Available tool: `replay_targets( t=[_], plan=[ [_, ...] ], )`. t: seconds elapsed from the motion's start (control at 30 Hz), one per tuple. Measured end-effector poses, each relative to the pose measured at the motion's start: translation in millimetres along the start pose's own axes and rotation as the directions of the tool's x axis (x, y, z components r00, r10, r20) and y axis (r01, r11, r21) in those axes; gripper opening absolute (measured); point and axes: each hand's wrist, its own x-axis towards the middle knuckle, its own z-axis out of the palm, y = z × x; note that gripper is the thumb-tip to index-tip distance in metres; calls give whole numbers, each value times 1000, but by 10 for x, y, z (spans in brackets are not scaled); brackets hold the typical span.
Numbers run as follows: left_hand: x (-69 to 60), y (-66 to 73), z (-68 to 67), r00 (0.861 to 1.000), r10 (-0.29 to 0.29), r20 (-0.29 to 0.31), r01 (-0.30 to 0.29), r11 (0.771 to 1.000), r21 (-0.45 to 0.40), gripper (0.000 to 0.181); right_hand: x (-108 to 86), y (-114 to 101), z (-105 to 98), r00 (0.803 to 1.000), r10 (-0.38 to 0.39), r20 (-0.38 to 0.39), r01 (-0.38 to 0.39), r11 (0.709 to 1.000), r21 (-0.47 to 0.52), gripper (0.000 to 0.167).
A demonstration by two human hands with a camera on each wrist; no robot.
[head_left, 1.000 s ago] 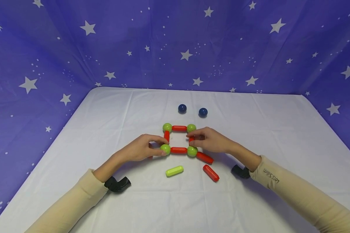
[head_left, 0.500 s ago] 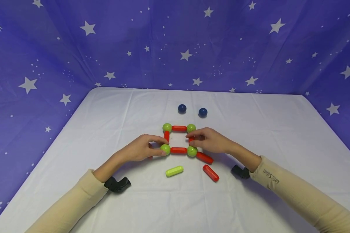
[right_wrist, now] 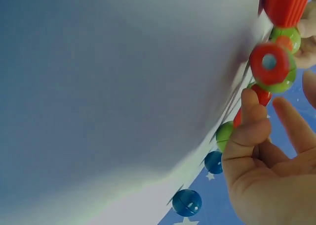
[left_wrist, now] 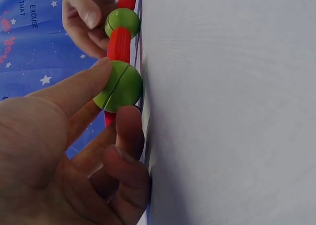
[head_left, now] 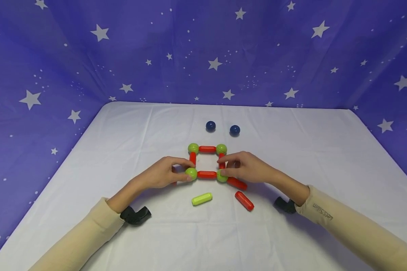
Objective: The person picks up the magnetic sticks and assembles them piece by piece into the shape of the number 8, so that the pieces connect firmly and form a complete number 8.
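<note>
A square of red magnetic rods with green balls at its corners lies flat on the table. My left hand pinches the near-left green ball between thumb and fingers; the left wrist view shows the thumb on this ball. Beside the square's right side is my right hand, its fingers loose and spread around the right red rod. Its thumb lies over the near-right green ball; whether it presses there I cannot tell. Another red rod sticks out from that ball. Under my left hand a red piece is mostly hidden.
Two dark blue balls, one left and one right, sit behind the square. In front lie a loose lime-green rod and a loose red rod. A starry purple cloth hangs behind the white table.
My right hand has shifted slightly to the right, and its thumb now overlaps the near-right green ball. The left hand stays on its ball; the square looks unchanged.
</note>
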Motion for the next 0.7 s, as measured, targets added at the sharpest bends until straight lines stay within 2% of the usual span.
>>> replay_targets(
  t=[0.2, 0.43, 0.7],
  plan=[
    [8, 17, 4, 1000, 1, 8, -1, 1000, -13, 35, -87, -23, 43, 999, -31, 14, 32, 997, -69, 36],
    [36, 42, -3, 1000, 8, 19, -8, 1000, -5, 35, -98, -48, 57, 1000, -29, -7, 28, 993, -117, 35],
    [149, 92, -89, 994, 26, 107, -25, 1000, -10, 32, -120, -23, 57, 1000, -9, -26, 6, 994, -109, 35]
  ],
)
